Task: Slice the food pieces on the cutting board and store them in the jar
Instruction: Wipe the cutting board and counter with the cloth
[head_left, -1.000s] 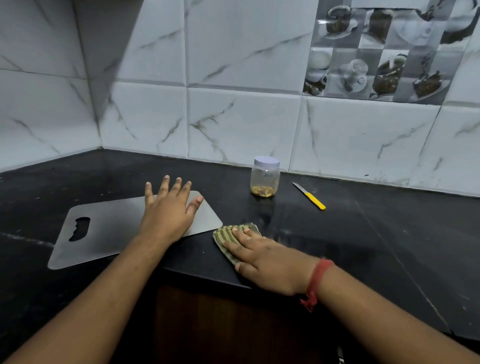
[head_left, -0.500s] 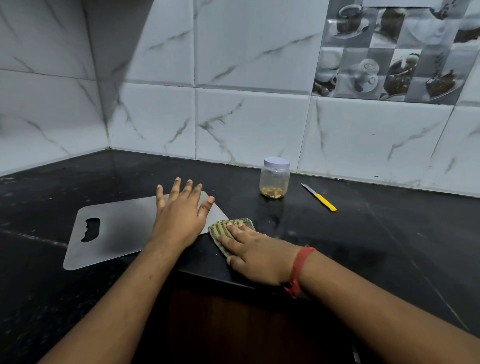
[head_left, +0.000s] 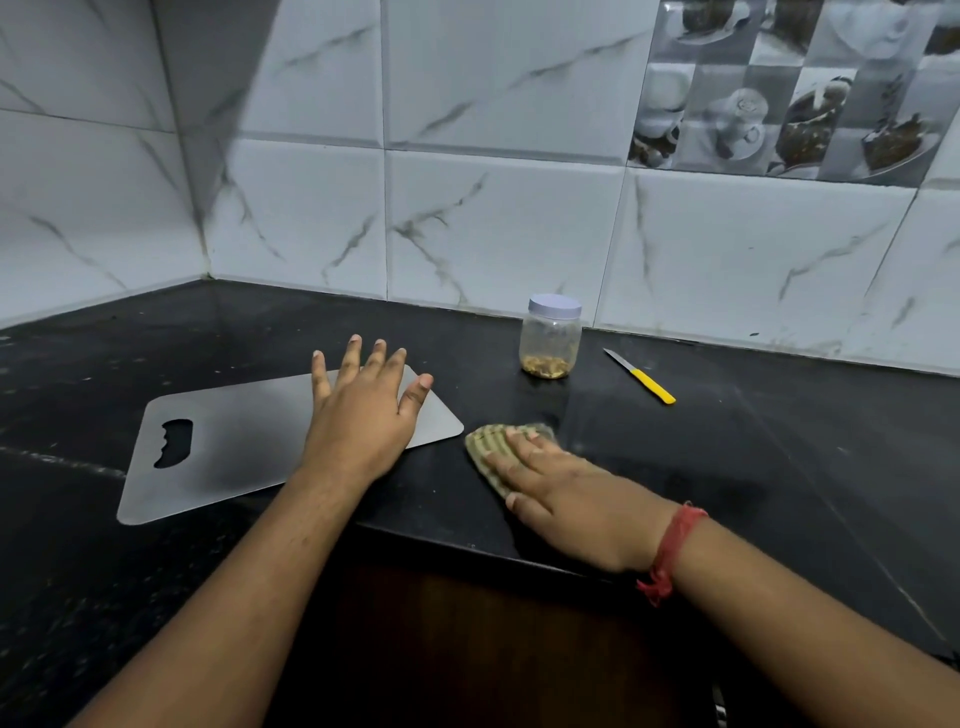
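The black stone counter (head_left: 727, 493) runs along a wall of white marble-pattern tiles (head_left: 493, 223), and it turns at the corner on the far left. At the far right of the wall there is a grey tile with pictures of cups and food (head_left: 789, 88).

A flat grey metal cutting board with a handle hole (head_left: 223, 447) lies on the left part of the counter. The left hand (head_left: 363, 410) rests flat on its right end, with the fingers straight and spread, gripping nothing.

Just right of the board, near the front edge of the counter, the right hand (head_left: 566, 493) presses flat on a green striped cloth (head_left: 488, 447). Its fingers are straight on the cloth and not curled around it. A red thread band (head_left: 670, 551) is around this wrist.

Farther back, near the wall, stands a small clear plastic jar with a pale lilac lid (head_left: 551, 338). The lid is on, and some brownish food pieces (head_left: 544, 366) lie at the bottom. To the right of the jar, apart from it, a small knife with a yellow handle (head_left: 641, 376) lies on the counter.
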